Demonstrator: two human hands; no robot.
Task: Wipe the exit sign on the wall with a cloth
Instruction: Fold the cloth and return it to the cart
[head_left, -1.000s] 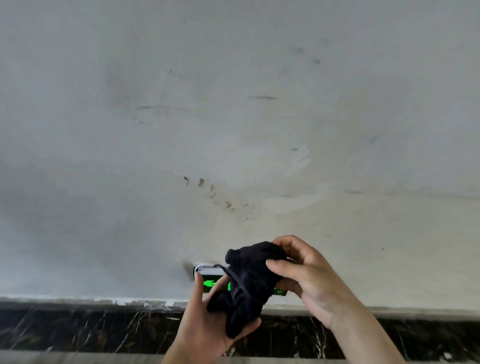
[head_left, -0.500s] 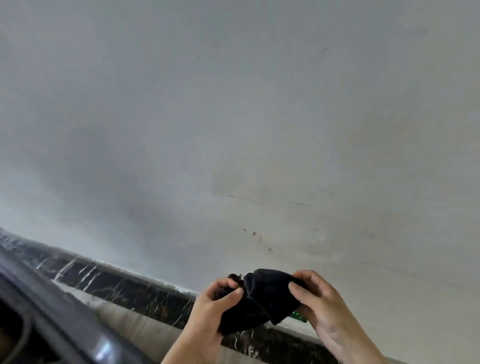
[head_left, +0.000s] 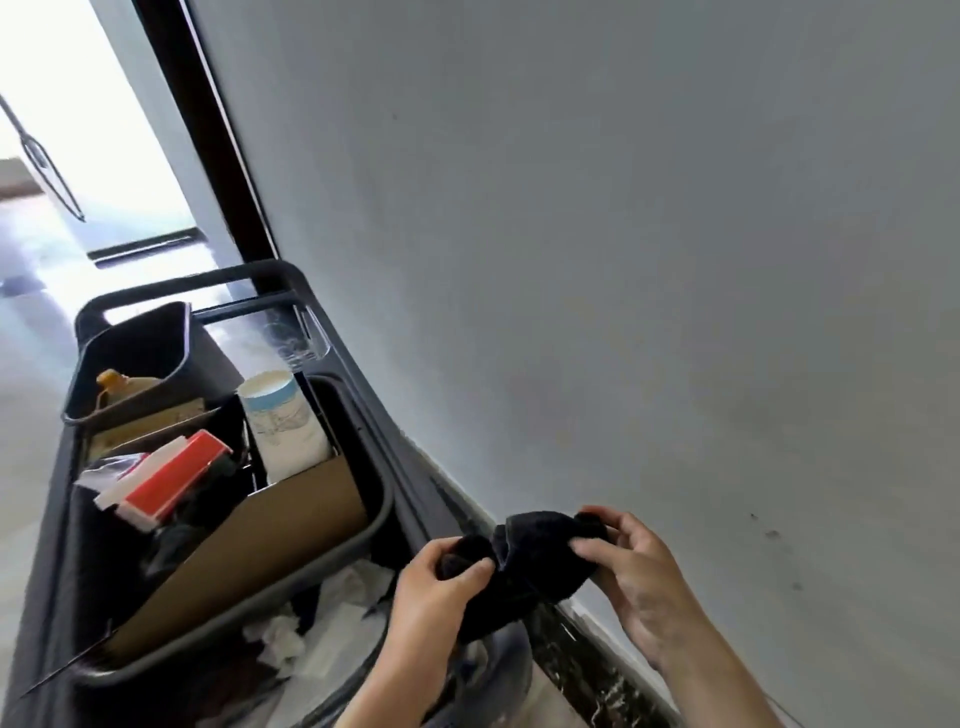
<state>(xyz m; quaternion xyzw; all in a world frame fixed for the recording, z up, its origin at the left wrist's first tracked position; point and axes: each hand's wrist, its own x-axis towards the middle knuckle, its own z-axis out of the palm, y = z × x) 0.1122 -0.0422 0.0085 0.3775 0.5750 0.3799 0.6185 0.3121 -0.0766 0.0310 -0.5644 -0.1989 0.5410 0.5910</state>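
Note:
A bunched black cloth (head_left: 524, 569) is held between both hands low in the head view, in front of the grey wall (head_left: 623, 260). My left hand (head_left: 434, 597) grips its left end with thumb and fingers. My right hand (head_left: 631, 577) pinches its right end from above. The exit sign is out of view.
A dark cleaning cart (head_left: 332, 374) stands to the left along the wall, holding a black bin (head_left: 150, 358), a white tub (head_left: 283, 421), a red and white box (head_left: 166, 475), cardboard (head_left: 270, 540) and crumpled white paper (head_left: 311, 639). A dark marble skirting (head_left: 597, 660) runs below the wall. A bright doorway (head_left: 78, 130) lies far left.
The view has swung left, away from the green exit sign, bringing the cart and doorway into sight. Both hands still hold the cloth and have drawn it out between them.

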